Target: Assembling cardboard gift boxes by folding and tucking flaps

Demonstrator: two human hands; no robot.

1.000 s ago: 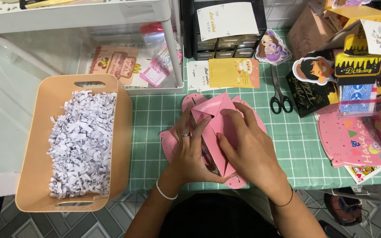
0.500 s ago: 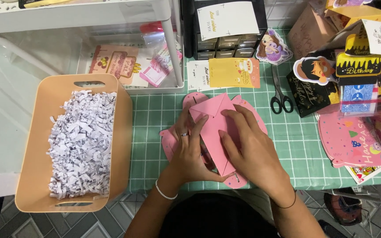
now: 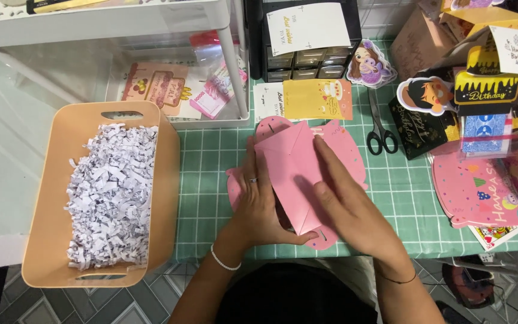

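Pressing smooth pink card box, left hand, right hand, gridded green mat

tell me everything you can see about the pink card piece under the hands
The pink card piece looks like thin matte card, die-cut with rounded scalloped edges and small slots. It lies flat on the green grid mat, with plain flaps folded over its middle into a pointed, envelope-like shape. The left hand presses on its left side, and the right hand lies across the flaps, fingers reaching the upper fold. Its lower edge sits near the mat's front edge.
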